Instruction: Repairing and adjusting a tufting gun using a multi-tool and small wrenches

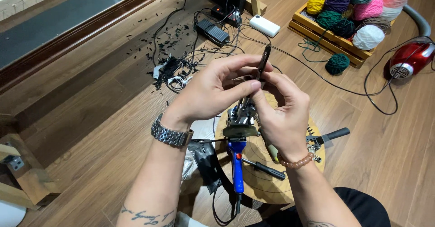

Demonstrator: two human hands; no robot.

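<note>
Both hands meet above a round wooden stool. The left hand and right hand each close their grip on a slim dark metal tool, its long axis upright, rising from a blue-handled tufting gun directly below.

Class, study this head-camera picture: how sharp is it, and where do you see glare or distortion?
Head view: left hand, right hand and yarn balls are sharp; soft even light, faint shadows; mild sheen on the wooden floor; wide-angle bending toward the edges.

Crated yarn balls (red vacuum beside)
</note>
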